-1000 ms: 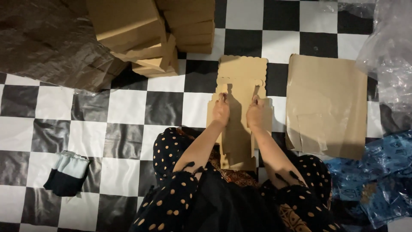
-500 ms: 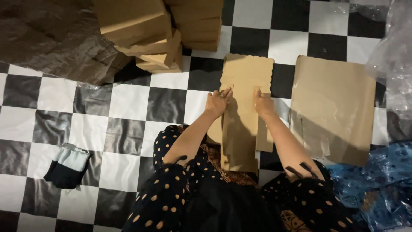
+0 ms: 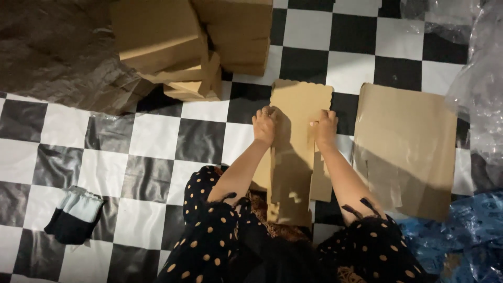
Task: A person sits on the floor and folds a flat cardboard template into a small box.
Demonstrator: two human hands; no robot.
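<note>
While lying flat on floor, cardboard sheet (image 3: 298,131) between left hand (image 3: 264,126), right hand (image 3: 325,127), both gripping edges.

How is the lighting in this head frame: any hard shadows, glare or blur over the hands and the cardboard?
Head view: light from behind the person throws a hard shadow down the die-cut cardboard blank and across the flat sheets; glare streaks the glossy checkered floor and clear plastic wrap; left hand and right hand look sharp.

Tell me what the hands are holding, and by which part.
Both hold one flat cardboard blank with a scalloped far edge: left hand on its left side edge, right hand on its right side edge, below the scalloped end.
</note>
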